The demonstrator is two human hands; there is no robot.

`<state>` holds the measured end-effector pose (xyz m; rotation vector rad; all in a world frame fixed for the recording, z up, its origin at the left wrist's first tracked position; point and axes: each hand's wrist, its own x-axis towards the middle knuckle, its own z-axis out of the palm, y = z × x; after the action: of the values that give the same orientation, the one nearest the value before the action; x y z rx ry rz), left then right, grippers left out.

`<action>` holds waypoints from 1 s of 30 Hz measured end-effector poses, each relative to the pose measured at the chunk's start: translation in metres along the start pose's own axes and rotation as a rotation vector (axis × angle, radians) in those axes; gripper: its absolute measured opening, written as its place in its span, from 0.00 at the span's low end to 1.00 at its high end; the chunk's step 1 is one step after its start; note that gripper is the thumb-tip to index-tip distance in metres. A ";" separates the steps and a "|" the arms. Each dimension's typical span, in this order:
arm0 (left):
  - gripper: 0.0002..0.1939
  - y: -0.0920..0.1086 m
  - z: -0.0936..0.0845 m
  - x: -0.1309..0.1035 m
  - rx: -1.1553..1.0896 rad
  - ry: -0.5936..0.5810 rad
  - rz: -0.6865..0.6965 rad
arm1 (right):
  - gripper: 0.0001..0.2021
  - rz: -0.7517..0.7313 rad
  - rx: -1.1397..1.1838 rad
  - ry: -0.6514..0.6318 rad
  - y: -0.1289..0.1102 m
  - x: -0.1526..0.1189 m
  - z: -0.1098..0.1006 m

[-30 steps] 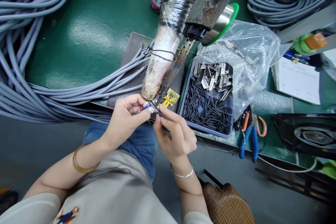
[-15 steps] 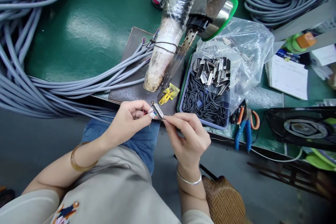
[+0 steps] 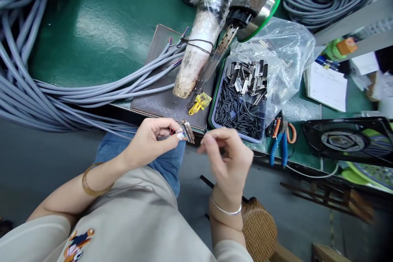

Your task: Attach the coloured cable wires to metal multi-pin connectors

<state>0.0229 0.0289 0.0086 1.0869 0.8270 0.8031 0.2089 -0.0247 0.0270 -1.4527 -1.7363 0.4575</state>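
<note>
Between thumb and fingers, my left hand (image 3: pixel 153 137) pinches the coloured wires at the back of a metal multi-pin connector (image 3: pixel 188 132), over my lap near the bench edge. Just right of the connector and apart from it is my right hand (image 3: pixel 229 155), its fingers curled and its fingertips blurred; whether something small is between them cannot be made out. A blue tray (image 3: pixel 211 119) beyond it holds more connectors (image 3: pixel 245 80) and many short black sleeves (image 3: pixel 236 112).
Grey cables (image 3: pixel 119 86) run across the left side. A soldering iron (image 3: pixel 215 55) and a white tube (image 3: pixel 192 65) hang above a dark board (image 3: pixel 150 100) with a yellow clip (image 3: pixel 199 104). Blue-handled pliers (image 3: pixel 278 147) and a black fan (image 3: pixel 346 141) stand right.
My right hand has come away from the connector and moved right, its fingers curling. The connector, still in my left hand, has turned slightly. The view has shifted a little.
</note>
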 end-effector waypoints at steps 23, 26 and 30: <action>0.09 0.003 -0.013 0.003 -0.292 -0.190 -0.098 | 0.11 0.257 0.296 0.196 0.012 -0.015 0.029; 0.08 0.003 -0.012 0.004 -0.245 -0.144 -0.105 | 0.10 0.237 0.220 0.169 0.014 -0.014 0.027; 0.07 0.003 -0.010 0.005 -0.217 -0.082 -0.105 | 0.11 0.085 0.007 0.117 0.007 -0.012 0.010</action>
<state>0.0157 0.0382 0.0085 0.8717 0.7043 0.7365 0.2061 -0.0317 0.0121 -1.5223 -1.5850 0.4141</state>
